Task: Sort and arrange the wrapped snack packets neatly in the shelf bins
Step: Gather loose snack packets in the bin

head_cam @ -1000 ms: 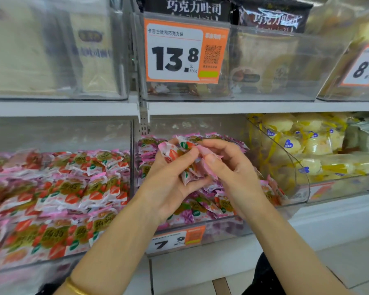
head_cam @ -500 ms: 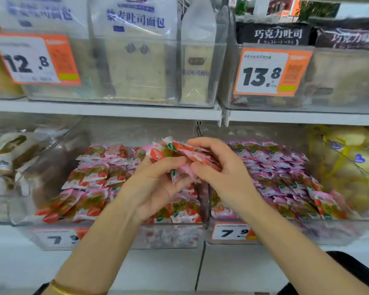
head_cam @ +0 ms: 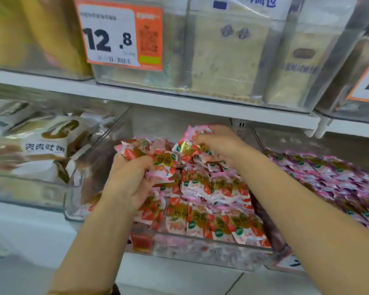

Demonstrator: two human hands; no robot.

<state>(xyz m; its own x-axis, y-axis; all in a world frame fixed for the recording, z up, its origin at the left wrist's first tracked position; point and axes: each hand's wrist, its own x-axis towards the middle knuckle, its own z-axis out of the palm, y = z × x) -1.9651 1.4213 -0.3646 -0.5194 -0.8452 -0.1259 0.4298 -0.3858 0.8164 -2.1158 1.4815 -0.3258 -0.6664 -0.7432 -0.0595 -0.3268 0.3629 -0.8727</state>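
A clear shelf bin [head_cam: 200, 250] on the lower shelf holds several red-and-pink wrapped snack packets [head_cam: 213, 211] in rows. My left hand [head_cam: 130, 179] is over the bin's left half, shut on a bunch of these red packets [head_cam: 156, 160]. My right hand [head_cam: 219, 143] reaches deeper toward the back of the same bin, fingers closed on a few red packets [head_cam: 195, 137]. To the right, a second bin is filled with purple-pink packets [head_cam: 332, 177].
A bin of brown-and-white bread packs [head_cam: 36, 145] stands to the left. The upper shelf [head_cam: 149, 99] carries clear bins of toast loaves [head_cam: 228, 58] with an orange 12.8 price tag [head_cam: 119, 37]. White shelf base and floor tiles lie below.
The view has swung left and closer to the red-packet bin. My hands, together with one bunch before, have parted; the right has gone toward the back of the bin with some packets.
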